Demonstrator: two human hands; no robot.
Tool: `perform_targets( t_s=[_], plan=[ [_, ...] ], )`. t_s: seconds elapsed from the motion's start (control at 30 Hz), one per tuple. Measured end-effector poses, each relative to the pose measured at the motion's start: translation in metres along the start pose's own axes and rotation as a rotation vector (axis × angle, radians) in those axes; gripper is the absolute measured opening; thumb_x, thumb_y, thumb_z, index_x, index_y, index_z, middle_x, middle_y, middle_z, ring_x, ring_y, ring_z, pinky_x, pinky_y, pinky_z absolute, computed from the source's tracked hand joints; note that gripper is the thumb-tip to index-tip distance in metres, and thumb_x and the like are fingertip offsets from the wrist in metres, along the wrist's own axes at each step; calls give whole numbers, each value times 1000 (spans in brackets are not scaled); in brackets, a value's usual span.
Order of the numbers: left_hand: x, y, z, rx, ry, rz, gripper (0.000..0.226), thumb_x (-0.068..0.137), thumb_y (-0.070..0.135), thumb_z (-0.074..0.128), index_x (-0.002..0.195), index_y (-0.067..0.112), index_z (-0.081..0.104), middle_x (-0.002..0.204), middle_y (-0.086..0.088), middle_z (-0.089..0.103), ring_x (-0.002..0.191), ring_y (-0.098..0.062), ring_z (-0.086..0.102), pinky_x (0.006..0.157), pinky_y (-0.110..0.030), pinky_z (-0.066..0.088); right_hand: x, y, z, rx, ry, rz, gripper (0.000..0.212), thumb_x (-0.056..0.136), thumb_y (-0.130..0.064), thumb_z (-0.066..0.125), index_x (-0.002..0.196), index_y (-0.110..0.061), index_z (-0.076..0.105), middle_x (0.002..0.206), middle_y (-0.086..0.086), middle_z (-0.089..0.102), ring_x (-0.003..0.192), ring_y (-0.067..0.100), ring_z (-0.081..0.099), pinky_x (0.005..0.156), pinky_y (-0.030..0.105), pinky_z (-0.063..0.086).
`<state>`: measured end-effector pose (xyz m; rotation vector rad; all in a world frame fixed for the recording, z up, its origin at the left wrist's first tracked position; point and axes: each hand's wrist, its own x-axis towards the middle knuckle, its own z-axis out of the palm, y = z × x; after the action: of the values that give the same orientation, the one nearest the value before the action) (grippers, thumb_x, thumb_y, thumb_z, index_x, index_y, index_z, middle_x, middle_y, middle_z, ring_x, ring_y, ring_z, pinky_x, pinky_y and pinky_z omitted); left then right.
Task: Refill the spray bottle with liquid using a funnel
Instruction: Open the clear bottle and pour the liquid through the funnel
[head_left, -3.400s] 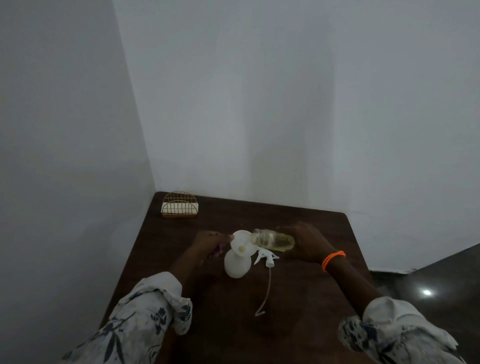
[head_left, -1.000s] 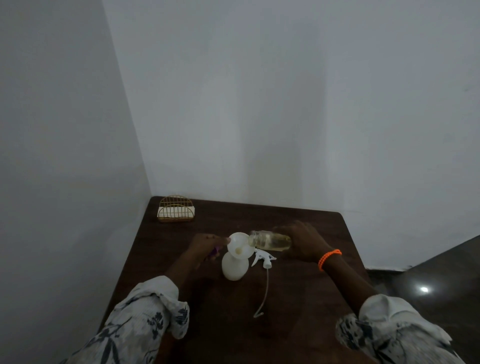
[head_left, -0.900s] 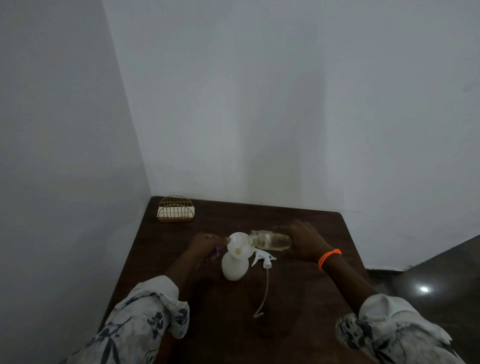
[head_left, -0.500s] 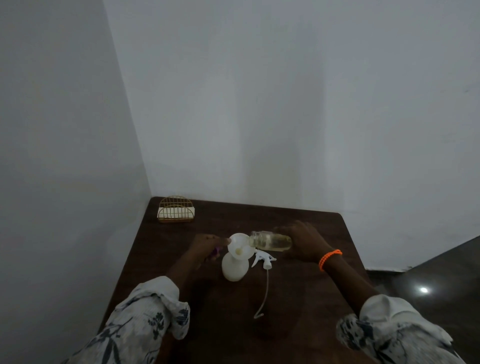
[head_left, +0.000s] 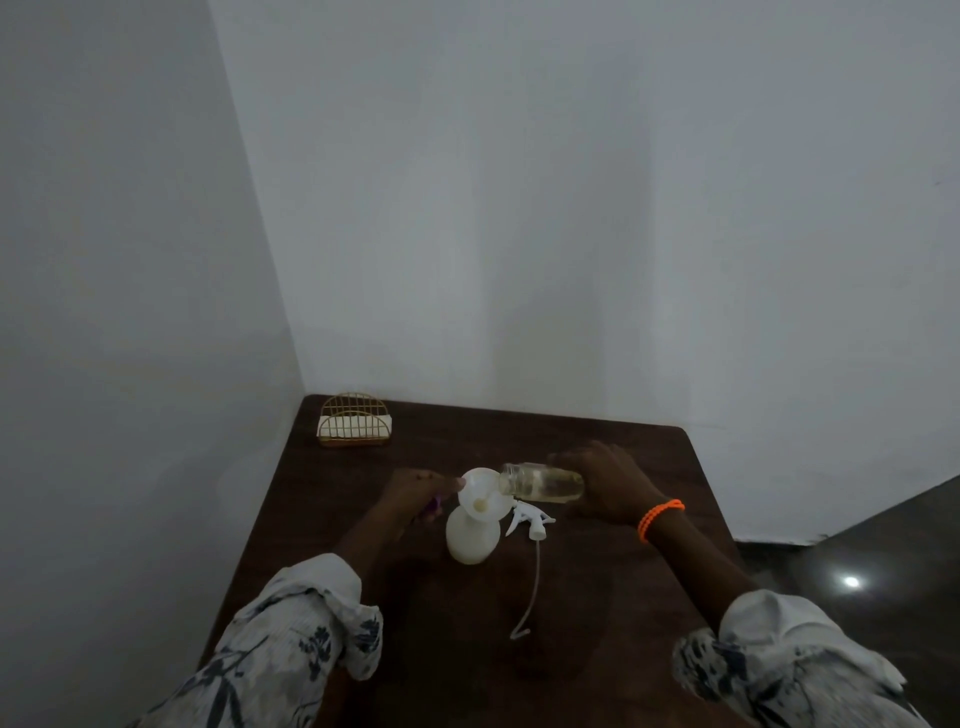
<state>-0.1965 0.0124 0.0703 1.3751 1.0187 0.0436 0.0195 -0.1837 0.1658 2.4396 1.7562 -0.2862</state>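
A white spray bottle (head_left: 471, 538) stands upright near the middle of a dark wooden tabletop (head_left: 597, 597), its top removed. A white funnel (head_left: 483, 500) sits in the bottle's neck, its wide mouth tilted slightly toward the viewer. Just to the right, a clear jar (head_left: 541, 483) holding pale yellowish liquid is held almost on its side, its open mouth resting over the funnel's right rim. The right hand (head_left: 613, 480) grips the jar's base, fingers curled around it; an orange beaded bracelet (head_left: 658, 517) circles that wrist. The left hand (head_left: 418, 491) is at the funnel's left edge, a fingertip touching the rim, with something small and purple (head_left: 432, 515) tucked under the palm; how the remaining fingers lie cannot be told in the dim light. The detached white trigger sprayer (head_left: 530, 522) lies on the tabletop just right of the bottle, its thin tube (head_left: 531, 587) trailing toward the near edge. Both sleeves are white with a dark floral print. In the far left corner stands a gold wire napkin holder (head_left: 355, 421) against plain white walls.
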Motion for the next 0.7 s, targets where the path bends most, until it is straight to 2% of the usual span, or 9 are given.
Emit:
perform_targets(
  t_s=[0.3, 0.7],
  plan=[
    [2, -1, -1, 5, 4, -4, 28, 83, 35, 82, 96, 11, 74, 84, -9, 71, 65, -16, 61, 50, -22, 48, 1, 2, 0, -19, -3, 0, 79, 72, -58, 74, 143, -34, 50, 135, -6, 64, 117, 23, 59, 97, 42, 48],
    [0, -2, -1, -10, -6, 5, 30, 84, 33, 81, 98, 8, 73, 87, -11, 71, 69, -18, 61, 55, -25, 50, 0, 2, 0, -11, 4, 2, 80, 72, -56, 75, 144, -33, 50, 136, -6, 64, 116, 23, 59, 96, 43, 49]
  ],
)
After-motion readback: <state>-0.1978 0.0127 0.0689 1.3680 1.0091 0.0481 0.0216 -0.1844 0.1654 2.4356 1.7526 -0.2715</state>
